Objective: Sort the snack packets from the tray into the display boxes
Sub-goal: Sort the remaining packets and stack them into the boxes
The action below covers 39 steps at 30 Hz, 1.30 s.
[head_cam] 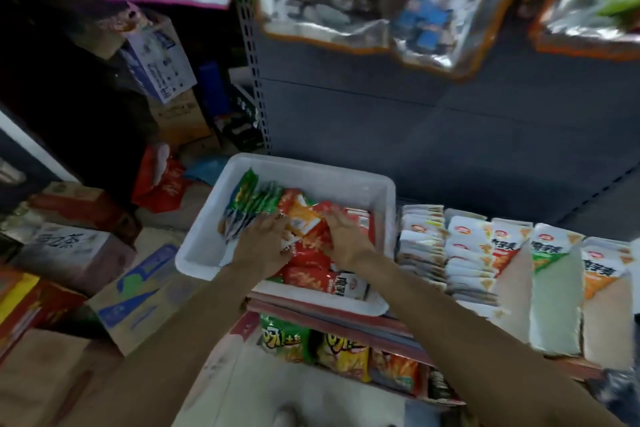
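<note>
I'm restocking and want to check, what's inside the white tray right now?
The white tray holds green packets at its left and red and orange packets in the middle. Both hands are on the pile, covering whatever is beneath them.

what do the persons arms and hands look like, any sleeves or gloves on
Both forearms are bare as far as the picture shows, with no sleeve edge in view. The left hand and right hand wear no gloves. No watch, bracelet or ring can be made out, though the picture is somewhat blurred.

Left hand [264,240] and right hand [347,236] touch packets [313,246] in tray [311,173].
</note>
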### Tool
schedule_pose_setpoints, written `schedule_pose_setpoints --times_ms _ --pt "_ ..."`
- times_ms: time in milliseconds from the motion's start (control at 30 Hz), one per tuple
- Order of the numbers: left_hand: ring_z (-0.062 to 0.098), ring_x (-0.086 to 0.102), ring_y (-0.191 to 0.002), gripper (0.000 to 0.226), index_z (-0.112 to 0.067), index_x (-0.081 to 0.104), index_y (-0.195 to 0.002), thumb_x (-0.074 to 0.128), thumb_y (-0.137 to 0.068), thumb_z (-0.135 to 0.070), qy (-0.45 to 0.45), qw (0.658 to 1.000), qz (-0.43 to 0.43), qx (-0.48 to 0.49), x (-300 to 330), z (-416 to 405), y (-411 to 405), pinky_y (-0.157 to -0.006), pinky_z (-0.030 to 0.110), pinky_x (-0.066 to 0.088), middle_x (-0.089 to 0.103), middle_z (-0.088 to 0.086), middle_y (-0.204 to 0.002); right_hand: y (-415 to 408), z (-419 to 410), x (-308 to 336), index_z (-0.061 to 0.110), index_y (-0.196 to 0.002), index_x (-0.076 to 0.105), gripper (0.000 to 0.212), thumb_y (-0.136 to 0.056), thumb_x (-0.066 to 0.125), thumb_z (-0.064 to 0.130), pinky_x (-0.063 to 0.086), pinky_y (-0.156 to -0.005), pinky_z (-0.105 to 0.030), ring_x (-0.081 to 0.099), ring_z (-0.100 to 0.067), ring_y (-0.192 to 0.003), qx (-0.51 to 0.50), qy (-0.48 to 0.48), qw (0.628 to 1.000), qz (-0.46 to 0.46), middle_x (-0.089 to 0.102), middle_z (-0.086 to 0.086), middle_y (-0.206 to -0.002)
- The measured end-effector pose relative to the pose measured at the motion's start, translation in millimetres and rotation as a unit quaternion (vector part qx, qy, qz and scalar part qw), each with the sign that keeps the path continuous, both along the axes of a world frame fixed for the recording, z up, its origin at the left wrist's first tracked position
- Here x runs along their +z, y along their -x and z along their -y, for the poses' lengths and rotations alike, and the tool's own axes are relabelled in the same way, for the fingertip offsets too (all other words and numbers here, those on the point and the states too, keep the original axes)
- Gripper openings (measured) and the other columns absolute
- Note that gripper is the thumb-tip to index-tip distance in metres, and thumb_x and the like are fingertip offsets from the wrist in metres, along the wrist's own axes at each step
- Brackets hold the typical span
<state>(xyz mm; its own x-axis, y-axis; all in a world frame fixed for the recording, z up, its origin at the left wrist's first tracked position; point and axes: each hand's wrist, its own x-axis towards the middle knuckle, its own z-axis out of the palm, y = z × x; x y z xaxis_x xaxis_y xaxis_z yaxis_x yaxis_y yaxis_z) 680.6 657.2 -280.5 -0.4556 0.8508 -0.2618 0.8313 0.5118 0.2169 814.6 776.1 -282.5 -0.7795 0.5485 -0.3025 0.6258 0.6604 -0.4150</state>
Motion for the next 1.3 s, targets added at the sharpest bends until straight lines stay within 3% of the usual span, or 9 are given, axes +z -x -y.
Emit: schedule_pose_setpoints --times_ms 100,233,433,633,800,933,1033,1167,1300 --pt "0.024 -0.002 -0.146 0.075 -0.027 0.011 -0.15 0.055 -0.091 -0.038 0.049 0.998 -0.022 -0.028 -1.0 2.7 13.5 -0.117 0.044 0.009 0.001 -0.001 -0.159 13.8 -0.3 -10.4 0.016 -0.151 -0.004 0.083 -0.093 0.055 0.017 0.004 -0.116 -0.027 -0.002 -0.018 -0.146 0.007 0.0 0.999 0.034 -0.01 -0.002 -0.159" --pt "0.023 -0.001 -0.146 0.074 -0.028 0.01 -0.151 0.053 -0.091 -0.038 0.065 0.996 0.003 -0.053 -4.3 8.9 24.6 -0.118 0.044 0.007 0.003 0.002 -0.159 21.2 4.2 -21.0 0.017 -0.15 0.01 0.09 -0.082 0.069 0.024 0.03 -0.111 -0.038 0.033 -0.028 -0.134 0.003 -0.012 0.997 0.082 0.024 -0.01 -0.15" --pt "0.021 0.005 -0.146 0.069 -0.029 0.018 -0.149 0.053 -0.091 -0.04 0.018 0.998 0.013 -0.057 -9.4 13.7 28.2 -0.118 0.042 0.009 0.01 0.002 -0.158 19.0 21.5 -26.7 0.009 -0.132 0.047 0.05 -0.086 0.064 0.017 0.035 -0.108 -0.038 0.036 -0.028 -0.127 -0.008 -0.129 0.989 0.075 0.039 -0.012 -0.132" --pt "0.022 0.002 -0.146 0.069 -0.031 0.019 -0.149 0.055 -0.09 -0.037 0.029 0.997 0.017 -0.076 -10.8 18.7 25.8 -0.116 0.043 0.008 0.008 0.001 -0.159 17.5 22.6 -5.4 0.006 -0.127 0.046 0.034 -0.093 0.05 0.009 0.046 -0.089 -0.037 0.058 -0.032 -0.109 0.041 -0.138 0.984 0.103 0.058 -0.016 -0.119" --pt "0.024 0.035 -0.134 0.053 -0.017 0.04 -0.141 0.056 -0.091 -0.027 -0.083 0.992 0.092 0.017 -2.1 11.0 22.2 -0.109 0.039 0.032 0.041 0.007 -0.145 -1.2 10.3 17.5 0.017 -0.138 0.039 0.048 -0.092 0.054 0.018 0.047 -0.088 -0.038 0.058 -0.032 -0.109 0.05 -0.148 0.982 0.102 0.059 -0.015 -0.12" --pt "0.022 0.05 -0.12 0.042 -0.009 0.049 -0.132 0.056 -0.092 -0.019 -0.251 0.934 0.2 0.159 14.4 -0.1 4.9 -0.098 0.03 0.04 0.052 0.009 -0.133 -31.5 4.3 41.9 0.023 -0.122 0.059 0.03 -0.094 0.053 0.019 0.047 -0.085 -0.035 0.061 -0.03 -0.103 -0.032 -0.151 0.988 -0.022 0.066 -0.009 -0.112" --pt "0.02 0.049 -0.122 0.05 -0.008 0.042 -0.137 0.059 -0.091 -0.02 -0.283 0.888 0.307 0.191 28.9 -13.5 -12.1 -0.098 0.031 0.039 0.052 0.004 -0.131 -49.5 -2.9 54.2 0.01 -0.103 0.067 0.017 -0.094 0.052 0.011 0.049 -0.08 -0.034 0.064 -0.026 -0.091 -0.121 -0.041 0.979 -0.161 0.07 -0.008 -0.098" --pt "0.003 0.064 -0.084 0.012 -0.013 0.061 -0.102 0.056 -0.092 -0.009 -0.325 0.862 0.378 0.096 52.6 -36.8 -38.7 -0.076 0.024 0.048 0.065 -0.006 -0.089 -66.8 -9.6 68.8 0.018 -0.085 0.064 0.015 -0.091 0.058 0.006 0.054 -0.082 -0.034 0.067 -0.019 -0.088 -0.174 0.138 0.945 -0.241 0.07 -0.002 -0.093" --pt "-0.008 0.061 -0.062 0.015 -0.012 0.06 -0.092 0.05 -0.094 -0.002 -0.363 0.813 0.449 0.075 75.9 -60.5 -70.1 -0.06 0.011 0.05 0.064 -0.006 -0.079 -97.5 -15.7 93.0 0.014 -0.08 0.068 0.018 -0.091 0.06 0.026 0.056 -0.074 -0.033 0.069 -0.013 -0.075 -0.226 0.206 0.893 -0.329 0.072 -0.005 -0.081"
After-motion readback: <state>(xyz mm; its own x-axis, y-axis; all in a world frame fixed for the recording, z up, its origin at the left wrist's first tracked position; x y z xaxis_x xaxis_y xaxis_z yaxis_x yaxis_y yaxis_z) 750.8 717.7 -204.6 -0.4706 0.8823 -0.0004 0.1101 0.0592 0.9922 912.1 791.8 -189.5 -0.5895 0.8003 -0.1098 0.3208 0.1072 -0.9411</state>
